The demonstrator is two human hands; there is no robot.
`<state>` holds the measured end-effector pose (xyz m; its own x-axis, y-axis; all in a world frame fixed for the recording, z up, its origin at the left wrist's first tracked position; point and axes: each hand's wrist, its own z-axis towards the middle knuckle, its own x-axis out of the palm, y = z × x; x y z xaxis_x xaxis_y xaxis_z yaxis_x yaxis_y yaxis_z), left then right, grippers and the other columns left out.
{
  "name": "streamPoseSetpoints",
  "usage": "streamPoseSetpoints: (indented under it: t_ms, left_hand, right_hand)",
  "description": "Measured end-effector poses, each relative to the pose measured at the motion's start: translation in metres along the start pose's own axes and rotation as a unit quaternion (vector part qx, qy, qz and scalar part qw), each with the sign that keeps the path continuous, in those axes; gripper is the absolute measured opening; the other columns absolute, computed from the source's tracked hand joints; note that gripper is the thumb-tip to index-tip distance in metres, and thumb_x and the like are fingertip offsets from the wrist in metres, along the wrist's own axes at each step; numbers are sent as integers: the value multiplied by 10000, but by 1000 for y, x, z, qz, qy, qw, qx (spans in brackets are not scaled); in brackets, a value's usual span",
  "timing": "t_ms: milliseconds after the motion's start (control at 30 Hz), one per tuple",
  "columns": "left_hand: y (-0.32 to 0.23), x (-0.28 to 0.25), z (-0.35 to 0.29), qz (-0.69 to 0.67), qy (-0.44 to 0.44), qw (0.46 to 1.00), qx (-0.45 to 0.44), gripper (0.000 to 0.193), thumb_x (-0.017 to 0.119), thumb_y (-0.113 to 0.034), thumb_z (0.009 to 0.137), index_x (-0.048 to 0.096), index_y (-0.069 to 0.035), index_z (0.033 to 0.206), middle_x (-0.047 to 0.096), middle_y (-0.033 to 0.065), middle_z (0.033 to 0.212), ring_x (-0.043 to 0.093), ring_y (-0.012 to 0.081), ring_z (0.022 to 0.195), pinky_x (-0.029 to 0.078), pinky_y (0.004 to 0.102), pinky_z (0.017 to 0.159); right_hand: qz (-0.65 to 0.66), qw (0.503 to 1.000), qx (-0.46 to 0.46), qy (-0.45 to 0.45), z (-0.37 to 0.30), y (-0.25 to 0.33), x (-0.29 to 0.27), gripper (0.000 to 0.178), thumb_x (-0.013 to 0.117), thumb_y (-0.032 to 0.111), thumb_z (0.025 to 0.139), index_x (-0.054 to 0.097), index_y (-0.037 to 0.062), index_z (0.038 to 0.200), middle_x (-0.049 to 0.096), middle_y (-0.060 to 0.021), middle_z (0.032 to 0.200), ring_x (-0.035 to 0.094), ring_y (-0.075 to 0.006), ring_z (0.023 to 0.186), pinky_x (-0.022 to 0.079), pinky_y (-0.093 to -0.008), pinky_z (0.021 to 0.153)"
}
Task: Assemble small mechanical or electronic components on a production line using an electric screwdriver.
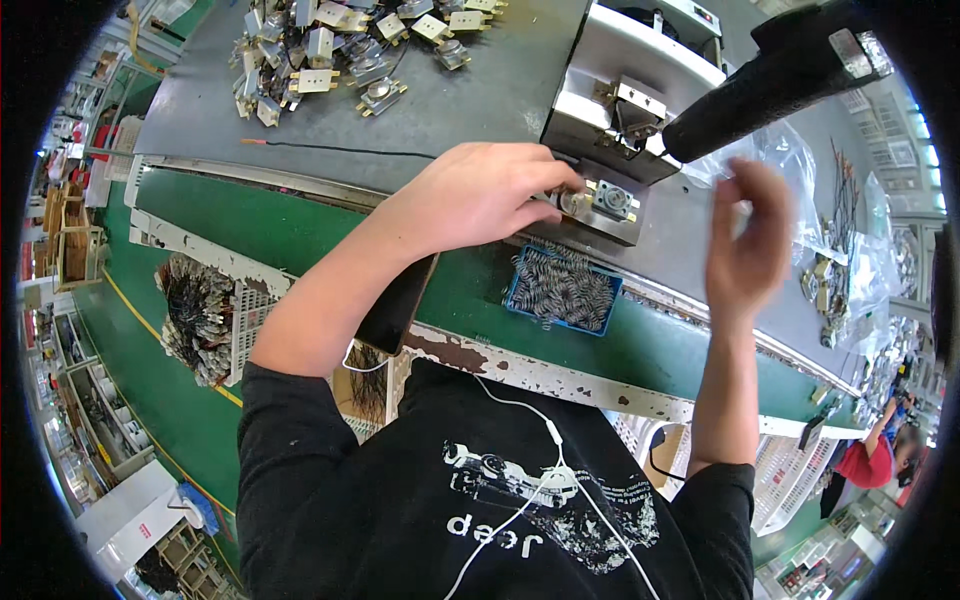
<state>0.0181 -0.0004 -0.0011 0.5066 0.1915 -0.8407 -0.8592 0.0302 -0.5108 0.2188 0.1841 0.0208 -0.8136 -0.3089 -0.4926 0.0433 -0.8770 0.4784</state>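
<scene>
Pinching a small metal part (577,203) on the machine's fixture (600,205) with closed fingers, the left hand (480,195) worked while the right hand (745,235) hovered blurred, fingers loosely apart, above the bench (300,230).

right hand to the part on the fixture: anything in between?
Nothing visible. The right hand is raised, open and blurred, right of the small metal part on the fixture plate. Only bare bench lies between. The left hand already touches the part from the opposite side.

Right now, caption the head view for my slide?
Left hand presses a small metal part into the bench fixture; right hand raised, open, above a blue tray of springs.
</scene>
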Motion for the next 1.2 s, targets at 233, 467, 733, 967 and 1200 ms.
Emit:
streamPoseSetpoints:
  t_ms: [233,467,733,967,1200]
  left_hand:
    - [-9,2,29,-21,-23,1000,0,328,716,-242,877,675,-159,1192,667,61,1065,662,254,873,540,371,780]
    - [-16,16,44,-22,27,999,-31,308,689,-255,900,677,-166,1195,655,53,1128,660,261,972,535,380,847]
    - [-15,20,45,-16,33,999,-33,282,685,-259,885,696,-125,1133,661,60,1093,662,266,995,548,393,834]
    - [-12,30,39,-25,-6,999,-22,281,694,-257,877,697,-111,1117,659,61,1082,663,273,986,548,396,832]
    - [-6,33,38,-37,-5,999,-15,296,698,-257,880,684,-115,1140,637,52,1103,642,282,998,525,389,853]
  right_hand:
    - [189,978,62,-56,85,8,13,648,705,113,925,321,1,1435,595,-234,1247,652,-259,1016,537,-365,893]
    - [233,964,61,-111,92,23,7,447,710,57,852,540,-27,1257,679,-137,996,651,-159,775,529,-284,719]
    - [363,931,28,-40,98,28,-2,193,706,100,908,616,-41,1004,678,-144,792,639,-170,629,532,-289,600]
    - [376,926,-10,-31,94,30,0,293,692,151,927,568,-43,1109,678,-191,923,656,-208,721,555,-325,653]
    - [392,919,-42,-17,90,30,1,397,678,201,947,519,-46,1215,679,-238,1054,673,-246,812,578,-360,706]
